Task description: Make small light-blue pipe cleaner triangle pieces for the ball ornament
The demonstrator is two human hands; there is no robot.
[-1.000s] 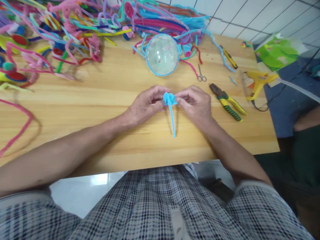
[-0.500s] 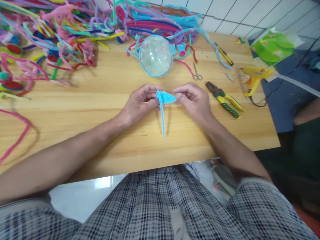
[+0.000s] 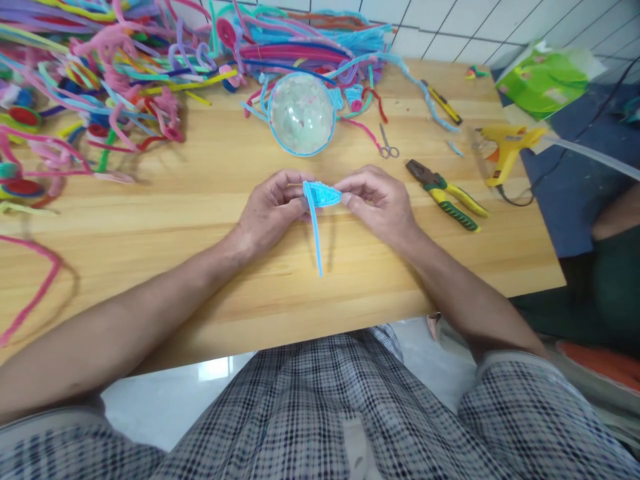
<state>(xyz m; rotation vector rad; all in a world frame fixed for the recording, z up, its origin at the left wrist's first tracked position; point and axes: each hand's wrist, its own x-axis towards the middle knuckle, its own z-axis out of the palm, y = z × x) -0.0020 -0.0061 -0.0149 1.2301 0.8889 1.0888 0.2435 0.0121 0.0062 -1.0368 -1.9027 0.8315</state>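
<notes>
Craftwork [image 3: 326,195] of blue fuzzy stem is held above a wooden table [image 3: 225,320], at centre.
From left, a heap of coloured stems [image 3: 115,41] spreads; the left hand [image 3: 273,207] grips the broad end, where a blue strand [image 3: 315,233] juts toward the near edge; the right hand [image 3: 377,200] appears to pinch the pointed tip, the contact partly hidden. Pliers [image 3: 436,183] lie just beside, then a yellow glue gun [image 3: 507,150] near the table's right edge.

no lettering, number or sign can be read. on the pliers [image 3: 447,195] right of the grip, the glue gun [image 3: 507,150] farther right, and the green packet [image 3: 547,83] beyond it, no text can be made out.
</notes>
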